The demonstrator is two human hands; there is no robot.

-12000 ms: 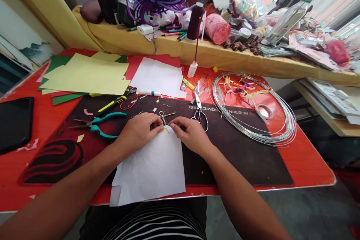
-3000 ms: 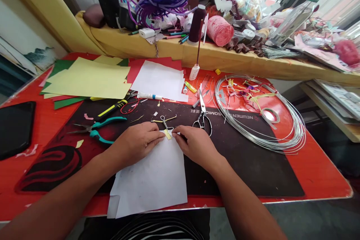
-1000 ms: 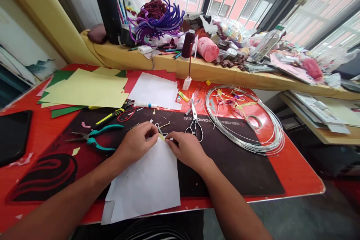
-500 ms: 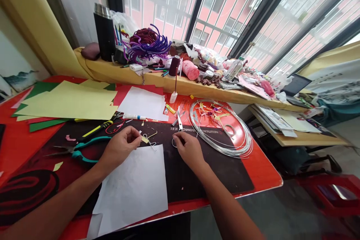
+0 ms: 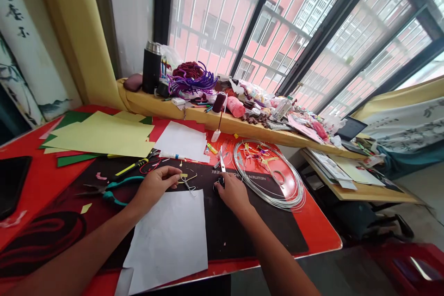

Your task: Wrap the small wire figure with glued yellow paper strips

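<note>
Between the thumb and fingertips of my left hand (image 5: 159,188) is a small bent wire piece (image 5: 188,184) with a bit of yellow paper on it. It hangs just above the top edge of a white sheet (image 5: 169,240). My right hand (image 5: 233,191) is closed at the dark handles of a pair of scissors (image 5: 222,163), whose blades point away from me on the mat. My fingers partly hide the handles. Left of my left hand lie teal-handled pliers (image 5: 116,196) and a yellow paper scrap (image 5: 86,208).
A coil of silver wire (image 5: 300,194) rings several coloured scraps to the right. Yellow paper sheets (image 5: 104,134) and a yellow-black tool (image 5: 132,167) lie at the left. A glue bottle with a stick (image 5: 215,136) stands near the crowded sill (image 5: 194,113). A dark phone-like slab (image 5: 14,185) is far left.
My view has tilted and shifted, so the table sits lower. My right hand has closed further around the scissor handles. The wire piece stays in my left hand.
</note>
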